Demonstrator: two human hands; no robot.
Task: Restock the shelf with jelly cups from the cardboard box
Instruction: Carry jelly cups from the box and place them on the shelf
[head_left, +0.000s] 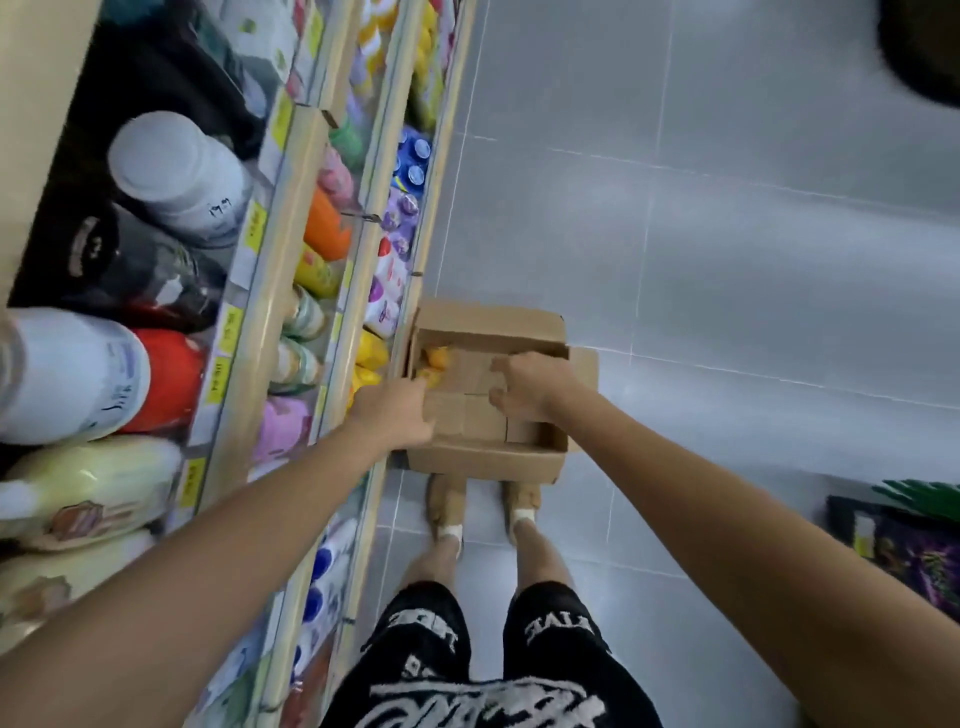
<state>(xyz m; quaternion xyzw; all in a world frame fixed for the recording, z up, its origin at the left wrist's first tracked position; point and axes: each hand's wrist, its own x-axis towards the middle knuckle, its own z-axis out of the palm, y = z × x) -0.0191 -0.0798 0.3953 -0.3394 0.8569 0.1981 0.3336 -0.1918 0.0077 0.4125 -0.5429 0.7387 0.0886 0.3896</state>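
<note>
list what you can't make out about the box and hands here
1. Box contents, head view: cardboard pieces, the left hand and the right hand cover most; only some yellow cups show in the far left corner.
2. Left hand: blurs into the cardboard; grip unclear.
3. Right hand: fingers curled, blurred; grip unclear.
4. Shelf price tags: blurred, unreadable.
5. Dark thing, top right: cut off by the frame edge.

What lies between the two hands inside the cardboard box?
In the head view, only brown cardboard inserts lie between the left hand and right hand; jelly cups lie farther back.
</note>
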